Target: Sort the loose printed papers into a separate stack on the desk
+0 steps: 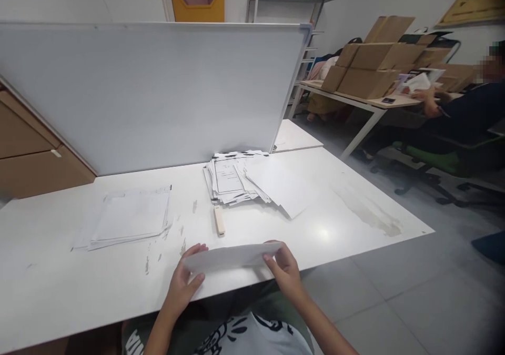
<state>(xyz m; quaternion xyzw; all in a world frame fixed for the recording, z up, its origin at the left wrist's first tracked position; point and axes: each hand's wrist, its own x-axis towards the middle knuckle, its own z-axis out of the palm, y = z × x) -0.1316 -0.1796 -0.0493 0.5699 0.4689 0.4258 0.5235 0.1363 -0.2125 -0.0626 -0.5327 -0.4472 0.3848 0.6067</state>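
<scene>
1. Printed clothing (pixel 256 339) closest to the camera, at the bottom edge, with a forearm on each side leading up to the counter (pixel 118 276).
2. White paper (pixel 232 257) raised over the counter's near edge, directly between both hands, long axis running side to side; single or several sheets, impossible to tell.
3. Right hand (pixel 284 271) pinching the paper's right end, thumb on the near face, fingers behind.
4. Left hand (pixel 183 281) cupped about the left end, thumb spread from the fingers; cannot tell how firmly gripping.
5. Just beyond the paper, nearer the left hand: peach stapler-like tool (pixel 219 220), long axis pointing away, roughly crosswise to the paper's.
6. Farther left, stack of sheets (pixel 130 215); ahead, untidy pile of pages (pixel 229 179) by the whiteboard (pixel 165 92).
</scene>
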